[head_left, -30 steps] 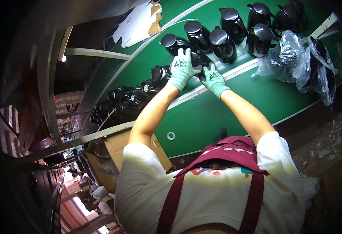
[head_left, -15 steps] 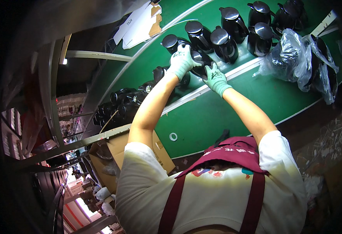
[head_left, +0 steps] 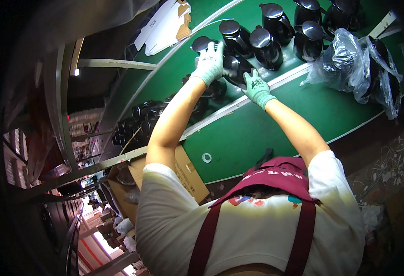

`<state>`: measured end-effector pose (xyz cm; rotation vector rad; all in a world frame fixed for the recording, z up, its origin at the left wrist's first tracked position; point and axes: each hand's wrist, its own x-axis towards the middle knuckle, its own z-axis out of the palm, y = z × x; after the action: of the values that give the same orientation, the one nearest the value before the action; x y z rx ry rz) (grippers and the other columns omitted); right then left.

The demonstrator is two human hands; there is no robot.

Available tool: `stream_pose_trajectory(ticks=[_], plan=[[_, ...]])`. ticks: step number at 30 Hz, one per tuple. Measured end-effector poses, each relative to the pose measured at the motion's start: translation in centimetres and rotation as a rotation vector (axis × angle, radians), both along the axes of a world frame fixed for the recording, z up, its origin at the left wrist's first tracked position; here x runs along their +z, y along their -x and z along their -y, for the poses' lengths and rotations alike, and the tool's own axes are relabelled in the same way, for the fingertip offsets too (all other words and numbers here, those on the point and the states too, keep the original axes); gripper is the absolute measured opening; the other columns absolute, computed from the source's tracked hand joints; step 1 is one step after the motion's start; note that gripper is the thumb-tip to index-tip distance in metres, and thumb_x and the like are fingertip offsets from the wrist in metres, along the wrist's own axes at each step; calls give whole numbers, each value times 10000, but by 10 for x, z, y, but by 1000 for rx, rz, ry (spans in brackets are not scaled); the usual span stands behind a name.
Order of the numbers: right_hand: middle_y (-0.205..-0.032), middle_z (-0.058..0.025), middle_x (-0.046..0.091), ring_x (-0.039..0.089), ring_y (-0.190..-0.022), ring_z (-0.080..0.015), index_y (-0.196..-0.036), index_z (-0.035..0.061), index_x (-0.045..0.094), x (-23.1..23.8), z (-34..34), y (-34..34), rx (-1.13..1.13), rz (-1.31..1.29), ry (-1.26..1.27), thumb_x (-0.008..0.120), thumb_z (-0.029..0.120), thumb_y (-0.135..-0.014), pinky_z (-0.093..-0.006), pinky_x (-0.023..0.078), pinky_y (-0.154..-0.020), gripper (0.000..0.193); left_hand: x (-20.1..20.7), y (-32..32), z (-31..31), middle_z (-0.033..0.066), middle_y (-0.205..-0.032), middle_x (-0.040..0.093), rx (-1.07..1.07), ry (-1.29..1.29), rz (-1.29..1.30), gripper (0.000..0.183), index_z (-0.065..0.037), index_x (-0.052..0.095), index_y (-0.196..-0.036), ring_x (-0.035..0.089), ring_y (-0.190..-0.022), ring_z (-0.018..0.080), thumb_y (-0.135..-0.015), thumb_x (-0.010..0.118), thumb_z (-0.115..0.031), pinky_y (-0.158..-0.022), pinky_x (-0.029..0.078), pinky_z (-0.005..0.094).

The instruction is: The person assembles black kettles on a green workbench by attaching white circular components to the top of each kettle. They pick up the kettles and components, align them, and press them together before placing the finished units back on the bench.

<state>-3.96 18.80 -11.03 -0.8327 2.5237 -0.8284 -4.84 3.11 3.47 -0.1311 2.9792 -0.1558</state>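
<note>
Between my two gloved hands a glossy black jug (head_left: 237,70) with a lid stands at the near edge of the green belt. My left hand (head_left: 209,65), in a pale green work glove, has its fingers stretched out and apart against the jug's left side, in front of another black jug (head_left: 203,43). At the lower right of the middle jug, my right hand (head_left: 257,88) grips it, its fingertips partly hidden. Close behind stand further black jugs, one with a shiny lid (head_left: 230,28) and one beside it (head_left: 265,46).
More jugs (head_left: 280,23) stand at the far right, near crumpled clear plastic bags (head_left: 344,60). Several dark jugs (head_left: 142,119) crowd the belt's left. A white ring (head_left: 206,158) lies on the green near surface, beside a cardboard box (head_left: 188,177). Flattened white cartons (head_left: 162,27) lie far left.
My left hand has shifted slightly left and its fingers have straightened and spread. My right hand stays near the same spot by the jug. The view has tilted a little.
</note>
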Motion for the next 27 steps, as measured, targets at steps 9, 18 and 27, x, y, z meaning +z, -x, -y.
stream_pose_trajectory(ticks=[9, 18, 27], plan=[[-1327, -268, 424, 613, -1052, -403, -1252, 112, 486, -11, 3, 4, -27, -17, 17, 619, 402, -875, -487, 542, -832, 493, 10, 35, -11, 195, -1104, 671, -92, -379, -258, 485, -5, 658, -1094, 656, -1036, 283, -873, 666, -437, -908, 507, 372], [-1310, -286, 446, 567, -1137, -403, -1259, 84, 503, -35, 4, 15, 138, -81, 51, 709, 333, -766, -479, 509, -917, 590, -3, 8, 1, 185, -1247, 512, -572, 38, 169, 829, -66, 480, -1334, 537, -1138, 350, -582, 820, -143, -955, 471, 423], [-1303, -293, 487, 580, -1147, -394, -1293, 61, 496, -22, 8, 37, 277, -51, -92, 650, 343, -837, -452, 480, -966, 558, -28, 0, 16, 227, -1351, 422, -518, -32, 195, 1017, -49, 418, -1396, 514, -1202, 389, -484, 865, -99, -1007, 453, 446]])
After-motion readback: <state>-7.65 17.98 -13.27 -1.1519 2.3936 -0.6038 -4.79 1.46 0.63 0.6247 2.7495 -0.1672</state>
